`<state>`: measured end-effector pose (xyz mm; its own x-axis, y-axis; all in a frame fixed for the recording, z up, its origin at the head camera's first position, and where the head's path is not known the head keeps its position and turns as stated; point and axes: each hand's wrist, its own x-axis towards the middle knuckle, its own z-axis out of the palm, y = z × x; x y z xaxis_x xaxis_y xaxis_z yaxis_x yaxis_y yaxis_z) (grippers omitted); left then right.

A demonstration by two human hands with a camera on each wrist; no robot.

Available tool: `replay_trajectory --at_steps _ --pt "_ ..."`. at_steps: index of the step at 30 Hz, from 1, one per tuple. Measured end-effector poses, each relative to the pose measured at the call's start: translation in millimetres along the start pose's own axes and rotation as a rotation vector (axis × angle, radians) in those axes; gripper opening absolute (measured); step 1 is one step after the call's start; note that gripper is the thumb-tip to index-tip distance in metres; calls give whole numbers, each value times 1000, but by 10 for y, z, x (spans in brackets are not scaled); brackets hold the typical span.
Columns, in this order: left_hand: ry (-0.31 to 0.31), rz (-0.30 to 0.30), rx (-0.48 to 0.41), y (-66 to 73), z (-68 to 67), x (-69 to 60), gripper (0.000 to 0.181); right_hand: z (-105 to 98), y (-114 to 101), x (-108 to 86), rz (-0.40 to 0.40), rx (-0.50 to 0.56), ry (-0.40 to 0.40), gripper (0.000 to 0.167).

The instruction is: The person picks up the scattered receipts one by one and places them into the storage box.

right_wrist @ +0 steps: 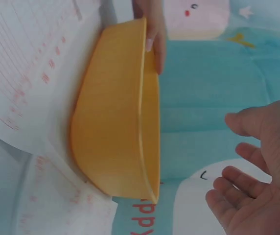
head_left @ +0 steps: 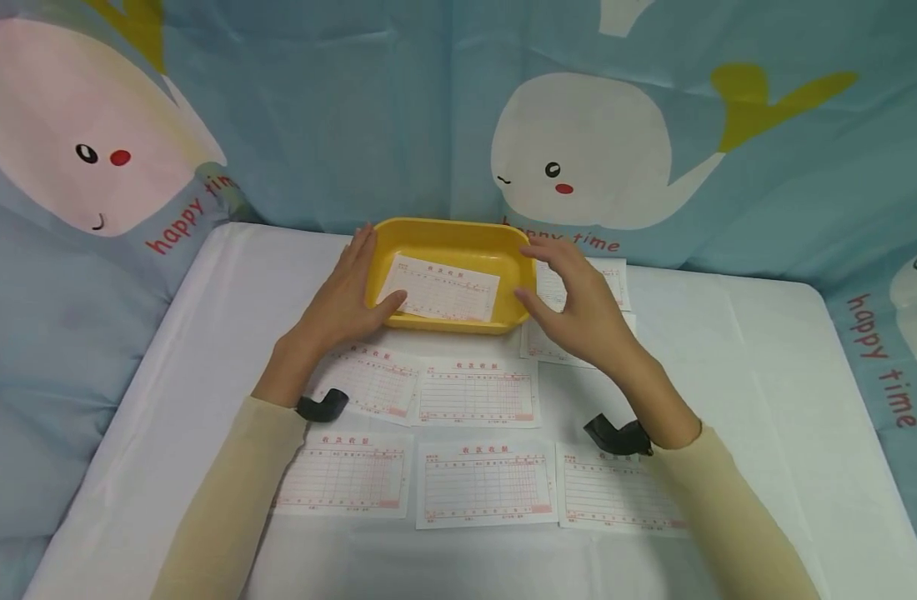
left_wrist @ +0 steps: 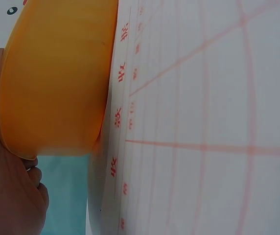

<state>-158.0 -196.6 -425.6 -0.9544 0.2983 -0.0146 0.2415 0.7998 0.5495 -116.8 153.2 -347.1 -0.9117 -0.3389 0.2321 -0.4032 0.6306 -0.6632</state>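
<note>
A yellow plastic basin stands at the back of the white table with a printed receipt slip lying in it. My left hand holds the basin's left end, its thumb over the front rim and its fingers along the outer side. At the other end, my right hand is spread beside the rim. The right wrist view shows that hand apart from the basin, palm bare and fingers loosely bent. Two more slips lie partly hidden by the right hand and basin.
In front of the basin, two receipt slips form a row. Nearer lie three more, the right one partly under my right forearm. Blue whale-print cloth hangs behind the white table. Each wrist carries a black strap piece.
</note>
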Motion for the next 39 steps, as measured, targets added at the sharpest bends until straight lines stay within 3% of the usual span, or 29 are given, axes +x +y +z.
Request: replay_trajectory --at_steps 8,16,25,29,39 --pt "-2 0 0 -21 3 -5 106 -21 41 -473 43 -26 3 57" --pt "-18 -10 -25 -4 33 -5 106 -61 255 -1077 60 -83 2 63" --pt "-15 -18 -2 -1 -10 -13 104 -34 465 -1652 150 -82 -21 65" --pt "-19 -28 0 -8 -13 -16 105 -24 513 -1860 168 -95 -22 69" --pt "-12 -15 -5 -1 -4 -3 105 -144 612 -2214 154 -151 65 80"
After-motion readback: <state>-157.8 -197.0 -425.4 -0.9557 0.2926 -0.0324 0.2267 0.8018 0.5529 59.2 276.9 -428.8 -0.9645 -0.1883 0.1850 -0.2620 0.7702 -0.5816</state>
